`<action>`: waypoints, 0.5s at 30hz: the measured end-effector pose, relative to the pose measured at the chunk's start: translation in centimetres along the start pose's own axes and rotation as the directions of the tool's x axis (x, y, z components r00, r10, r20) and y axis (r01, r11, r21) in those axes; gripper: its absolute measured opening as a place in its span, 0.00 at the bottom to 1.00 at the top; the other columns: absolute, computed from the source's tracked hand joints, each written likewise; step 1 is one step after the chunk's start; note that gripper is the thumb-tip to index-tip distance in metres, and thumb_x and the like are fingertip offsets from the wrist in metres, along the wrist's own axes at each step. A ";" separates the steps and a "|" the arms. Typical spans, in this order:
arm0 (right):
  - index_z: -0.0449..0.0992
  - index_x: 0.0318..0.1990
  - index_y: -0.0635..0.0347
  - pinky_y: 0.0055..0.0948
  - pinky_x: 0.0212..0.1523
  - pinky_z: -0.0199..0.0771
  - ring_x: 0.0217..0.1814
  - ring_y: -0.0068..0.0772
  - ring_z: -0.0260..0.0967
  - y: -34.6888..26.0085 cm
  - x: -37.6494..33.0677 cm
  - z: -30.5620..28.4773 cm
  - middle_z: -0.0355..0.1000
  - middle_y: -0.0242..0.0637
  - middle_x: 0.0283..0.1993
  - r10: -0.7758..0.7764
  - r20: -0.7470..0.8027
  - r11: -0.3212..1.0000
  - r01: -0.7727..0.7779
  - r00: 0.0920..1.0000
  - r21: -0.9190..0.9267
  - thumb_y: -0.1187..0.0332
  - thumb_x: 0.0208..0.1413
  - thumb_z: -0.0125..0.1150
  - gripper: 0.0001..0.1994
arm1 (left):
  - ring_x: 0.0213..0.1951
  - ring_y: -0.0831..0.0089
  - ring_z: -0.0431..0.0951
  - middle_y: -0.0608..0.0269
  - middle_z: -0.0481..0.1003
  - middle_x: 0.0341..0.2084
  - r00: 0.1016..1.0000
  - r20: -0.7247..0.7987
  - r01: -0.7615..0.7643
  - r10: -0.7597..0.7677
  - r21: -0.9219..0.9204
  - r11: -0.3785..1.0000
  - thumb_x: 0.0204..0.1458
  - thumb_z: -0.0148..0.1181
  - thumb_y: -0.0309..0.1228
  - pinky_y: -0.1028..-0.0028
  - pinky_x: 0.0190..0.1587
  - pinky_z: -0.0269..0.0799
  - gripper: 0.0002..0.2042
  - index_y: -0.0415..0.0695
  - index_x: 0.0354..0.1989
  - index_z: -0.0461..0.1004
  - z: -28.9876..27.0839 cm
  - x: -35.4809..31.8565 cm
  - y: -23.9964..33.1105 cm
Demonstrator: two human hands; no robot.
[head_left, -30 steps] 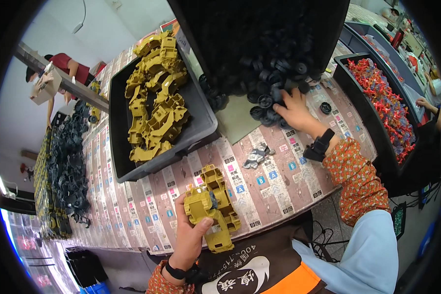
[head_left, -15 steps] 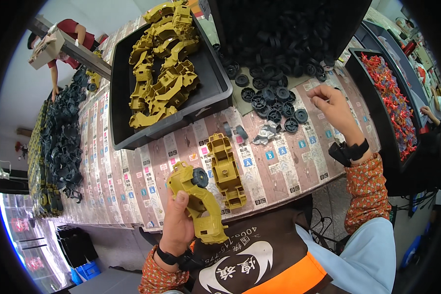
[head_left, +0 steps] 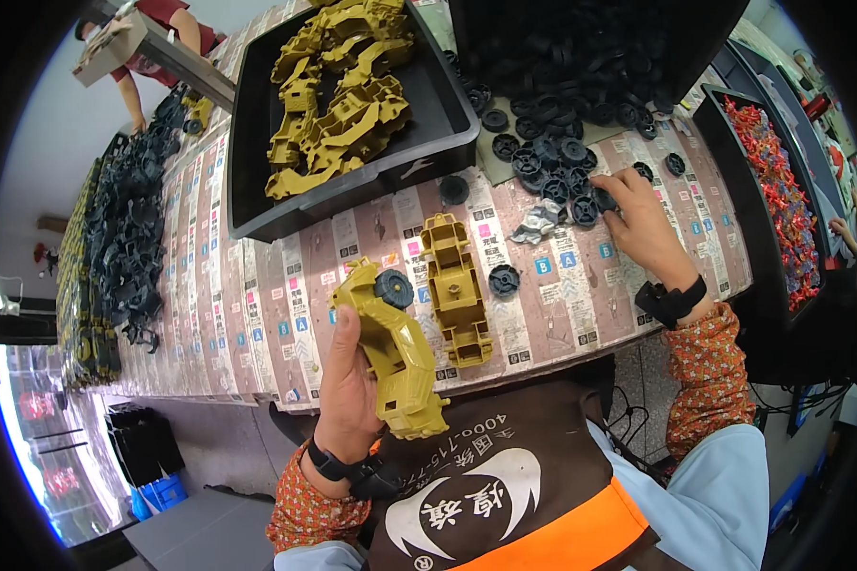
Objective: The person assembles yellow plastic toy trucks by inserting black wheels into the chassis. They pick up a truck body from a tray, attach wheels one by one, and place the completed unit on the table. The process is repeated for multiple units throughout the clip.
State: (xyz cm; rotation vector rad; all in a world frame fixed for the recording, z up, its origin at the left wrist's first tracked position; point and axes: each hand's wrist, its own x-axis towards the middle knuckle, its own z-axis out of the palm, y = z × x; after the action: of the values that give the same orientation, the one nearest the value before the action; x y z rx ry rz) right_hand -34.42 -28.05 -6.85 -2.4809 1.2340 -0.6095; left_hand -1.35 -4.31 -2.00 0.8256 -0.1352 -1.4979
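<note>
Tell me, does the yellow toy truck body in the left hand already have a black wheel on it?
Yes, the yellow toy truck body held by the left hand carries one black wheel near its upper end.

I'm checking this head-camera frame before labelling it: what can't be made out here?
- Right hand: its fingertips lie among the black wheels, so whether it grips one cannot be told.
- Yellow toy body in the left hand: its far side is hidden; one fitted wheel shows.
- Red parts bin: single pieces too small and bent near the rim.
- Person at top left: cut off by the edge.
</note>
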 end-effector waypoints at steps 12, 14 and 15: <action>0.72 0.62 0.59 0.27 0.48 0.74 0.48 0.25 0.71 -14.5 -3.2 -0.8 0.69 0.35 0.53 -0.126 0.318 0.604 -0.182 0.940 0.776 0.75 0.59 0.62 0.22 | 0.40 0.71 0.84 0.61 0.79 0.42 0.971 -0.027 -0.225 0.237 0.231 0.947 0.65 0.62 0.44 0.70 0.41 0.85 0.20 0.45 0.57 0.69 2.0 0.6 -0.8; 0.71 0.63 0.59 0.28 0.48 0.74 0.48 0.27 0.72 -16.7 -3.8 -0.1 0.69 0.37 0.54 -0.216 0.338 0.549 -0.173 0.916 0.818 0.74 0.59 0.62 0.23 | 0.38 0.72 0.84 0.61 0.80 0.41 0.951 -0.050 -0.279 0.307 0.298 0.913 0.65 0.63 0.45 0.71 0.40 0.85 0.20 0.45 0.56 0.70 2.1 0.9 -0.9; 0.70 0.64 0.59 0.28 0.48 0.74 0.49 0.28 0.72 -17.3 -4.1 0.1 0.69 0.39 0.55 -0.218 0.381 0.520 -0.223 0.899 0.824 0.74 0.60 0.62 0.24 | 0.38 0.73 0.84 0.61 0.79 0.41 0.942 -0.061 -0.295 0.330 0.320 0.900 0.64 0.64 0.45 0.72 0.40 0.84 0.21 0.44 0.56 0.70 2.0 1.0 -1.0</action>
State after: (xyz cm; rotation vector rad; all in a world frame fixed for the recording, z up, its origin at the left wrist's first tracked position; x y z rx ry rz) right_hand -24.80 -14.63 -0.18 -1.5934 0.5119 -0.4422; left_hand -3.13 -5.88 -1.51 1.0818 -0.4068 -1.1352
